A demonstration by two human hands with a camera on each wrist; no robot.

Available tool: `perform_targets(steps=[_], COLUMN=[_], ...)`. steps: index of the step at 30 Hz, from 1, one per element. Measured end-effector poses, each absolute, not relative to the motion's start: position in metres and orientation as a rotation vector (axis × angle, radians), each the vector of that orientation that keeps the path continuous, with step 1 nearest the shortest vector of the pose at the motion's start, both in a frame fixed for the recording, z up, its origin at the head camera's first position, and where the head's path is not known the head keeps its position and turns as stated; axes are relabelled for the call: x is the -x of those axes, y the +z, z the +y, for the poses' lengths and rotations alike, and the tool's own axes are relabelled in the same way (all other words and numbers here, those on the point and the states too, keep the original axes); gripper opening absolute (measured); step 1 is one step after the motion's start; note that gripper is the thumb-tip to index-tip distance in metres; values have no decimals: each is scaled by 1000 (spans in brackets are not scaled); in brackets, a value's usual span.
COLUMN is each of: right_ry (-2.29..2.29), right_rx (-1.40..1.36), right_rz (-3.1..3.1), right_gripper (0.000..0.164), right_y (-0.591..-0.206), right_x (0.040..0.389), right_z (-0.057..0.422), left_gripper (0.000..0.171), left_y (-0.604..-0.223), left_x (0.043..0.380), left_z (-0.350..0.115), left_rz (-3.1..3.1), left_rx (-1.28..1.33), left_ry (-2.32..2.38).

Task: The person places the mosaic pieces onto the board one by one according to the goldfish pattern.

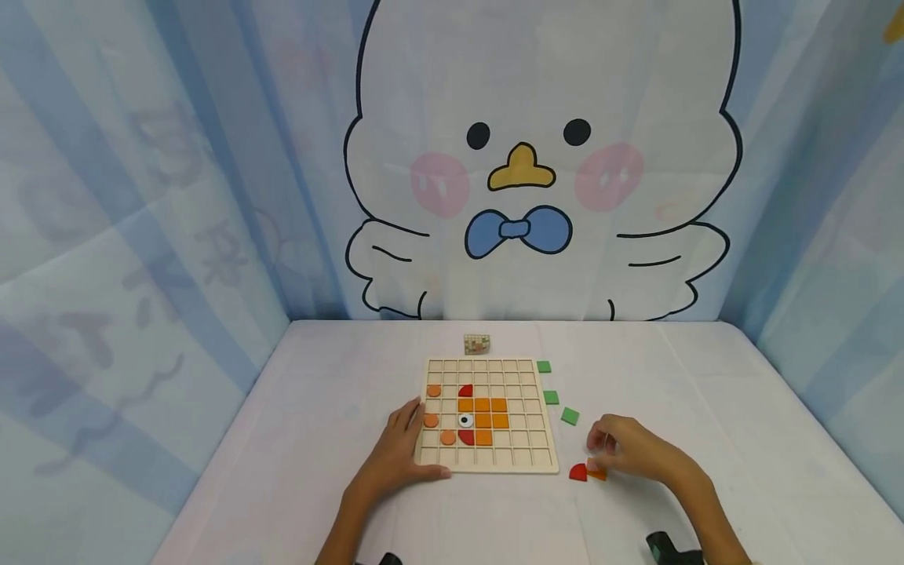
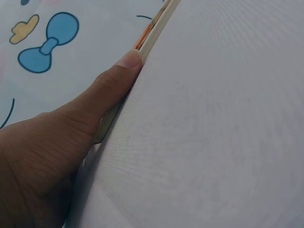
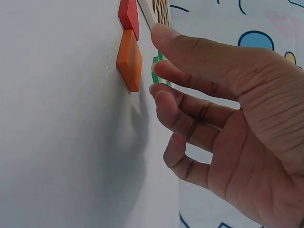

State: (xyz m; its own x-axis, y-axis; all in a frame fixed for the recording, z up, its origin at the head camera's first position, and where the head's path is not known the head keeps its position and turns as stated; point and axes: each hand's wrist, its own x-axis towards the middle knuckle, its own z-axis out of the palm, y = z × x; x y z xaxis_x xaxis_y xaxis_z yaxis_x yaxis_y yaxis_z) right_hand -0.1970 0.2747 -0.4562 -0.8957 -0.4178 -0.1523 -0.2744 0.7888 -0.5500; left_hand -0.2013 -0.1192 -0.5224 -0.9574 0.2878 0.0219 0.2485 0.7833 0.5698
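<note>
A pale wooden grid board (image 1: 534, 457) lies on the table, bearing orange squares, orange discs, red quarter-round pieces and a white eye disc (image 1: 465, 421). My left hand (image 1: 398, 453) rests around its near left corner, thumb along the front edge and fingers against the left side; the left wrist view shows the thumb pressed straight on the edge. To the right of the board, my right hand (image 1: 636, 450) hovers with loosely bent fingers over an orange piece (image 3: 129, 61). In the right wrist view, thumb and fingertips are apart from that piece. A red quarter-round piece (image 1: 578, 472) touches it.
Green squares (image 1: 551, 398) lie in a loose line along the board's right side. Behind the board stands a small patterned item (image 1: 476, 344), too small to make out. A curtain with a cartoon bird (image 1: 523, 282) hangs at the table's back edge.
</note>
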Motion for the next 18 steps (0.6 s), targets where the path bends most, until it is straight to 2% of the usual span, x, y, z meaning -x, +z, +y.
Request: perform_targets(steps=[5, 11, 18], right_ry=[-838, -791, -727], right_rx=[525, 557, 436], right_rz=[2624, 2676, 2755], right_gripper=[29, 23, 26], right_y=[-459, -465, -465], right_x=[192, 194, 198], right_z=[283, 283, 275], left_gripper=[124, 124, 125], left_y=[-523, -522, -523], left_x=[201, 201, 201], left_z=[-119, -119, -119], left_rz=[2911, 2908, 2892], left_rx=[-438, -440, -437], left_ry=[904, 912, 928])
